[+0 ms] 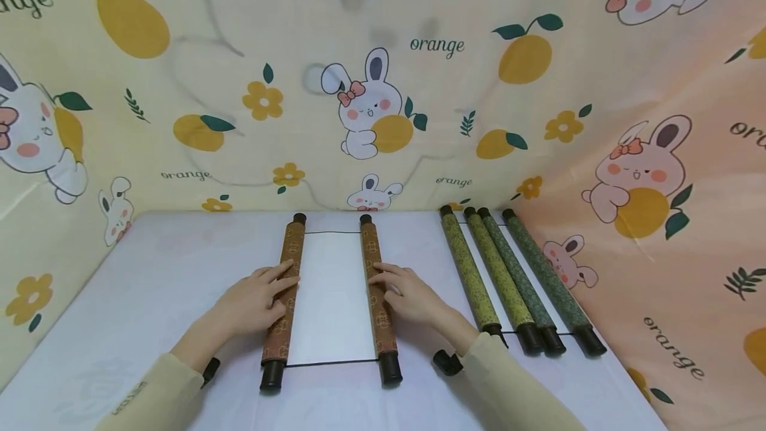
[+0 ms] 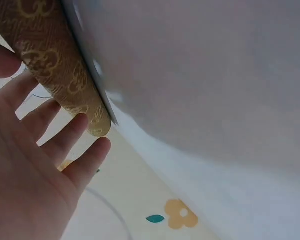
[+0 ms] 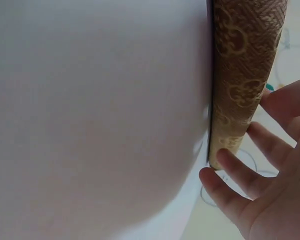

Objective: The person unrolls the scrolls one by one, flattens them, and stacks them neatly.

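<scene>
A brown patterned scroll lies partly unrolled on the white table, with blank white paper [image 1: 332, 304] between its left roll [image 1: 277, 334] and right roll [image 1: 383, 332]. Black knobs cap the rolls' ends. My left hand [image 1: 251, 301] rests on the left roll, fingers spread across its top. On the other side, my right hand [image 1: 414, 294] touches the right roll with its fingertips. The left wrist view shows loosely extended fingers [image 2: 65, 142] beside the brown roll [image 2: 60, 70]. Similar spread fingers [image 3: 240, 175] lie against the roll [image 3: 242, 65] in the right wrist view.
Right of my right hand lie a yellow-green scroll [image 1: 469, 271] and a dark green scroll [image 1: 547, 271], each slightly unrolled, side by side. A printed cloth [image 1: 443, 98] with rabbits and oranges hangs behind and along the sides of the table [image 1: 149, 271].
</scene>
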`<act>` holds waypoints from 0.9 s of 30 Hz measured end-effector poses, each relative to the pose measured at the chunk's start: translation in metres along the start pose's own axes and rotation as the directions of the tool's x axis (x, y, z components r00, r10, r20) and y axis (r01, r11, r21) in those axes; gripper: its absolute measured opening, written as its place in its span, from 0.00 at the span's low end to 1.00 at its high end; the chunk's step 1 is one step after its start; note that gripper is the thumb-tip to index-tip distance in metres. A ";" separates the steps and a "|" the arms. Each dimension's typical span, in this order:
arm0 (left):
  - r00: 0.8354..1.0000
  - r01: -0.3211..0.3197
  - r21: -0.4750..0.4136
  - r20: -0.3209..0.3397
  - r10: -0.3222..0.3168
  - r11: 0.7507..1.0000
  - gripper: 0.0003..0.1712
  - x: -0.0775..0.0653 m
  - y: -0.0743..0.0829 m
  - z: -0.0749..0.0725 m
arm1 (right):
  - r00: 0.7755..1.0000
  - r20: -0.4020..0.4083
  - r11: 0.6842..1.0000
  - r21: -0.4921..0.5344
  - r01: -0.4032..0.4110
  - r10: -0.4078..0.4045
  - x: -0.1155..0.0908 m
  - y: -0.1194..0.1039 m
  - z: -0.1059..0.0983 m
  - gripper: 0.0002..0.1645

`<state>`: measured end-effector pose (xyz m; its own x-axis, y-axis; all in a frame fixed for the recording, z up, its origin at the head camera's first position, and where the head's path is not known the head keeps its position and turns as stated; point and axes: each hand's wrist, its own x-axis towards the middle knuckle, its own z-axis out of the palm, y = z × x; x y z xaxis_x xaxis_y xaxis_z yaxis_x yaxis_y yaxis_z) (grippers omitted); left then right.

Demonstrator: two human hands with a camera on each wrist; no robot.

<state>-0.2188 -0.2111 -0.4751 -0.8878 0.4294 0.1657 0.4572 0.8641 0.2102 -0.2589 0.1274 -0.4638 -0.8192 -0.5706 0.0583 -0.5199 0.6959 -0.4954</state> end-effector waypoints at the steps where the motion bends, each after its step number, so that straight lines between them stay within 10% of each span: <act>1: 1.000 0.004 0.001 0.000 -0.004 1.000 0.31 -0.001 -0.001 -0.001 | 1.000 -0.009 1.000 0.004 -0.013 0.013 -0.002 0.001 -0.002 0.21; 14: 0.994 0.112 -0.005 -0.013 -0.112 0.994 0.31 -0.022 -0.007 -0.018 | 0.967 -0.027 0.966 0.070 -0.251 0.253 -0.021 0.017 -0.008 0.44; 27: 0.980 0.196 -0.034 -0.029 -0.197 0.980 0.46 -0.033 -0.009 -0.015 | 0.992 -0.057 0.991 0.082 -0.110 0.115 -0.035 0.032 -0.016 0.37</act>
<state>-0.1930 -0.2368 -0.4683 -0.9585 0.2433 0.1486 0.2761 0.9220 0.2713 -0.2504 0.1765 -0.4682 -0.8858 -0.4613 0.0503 -0.4052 0.7160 -0.5684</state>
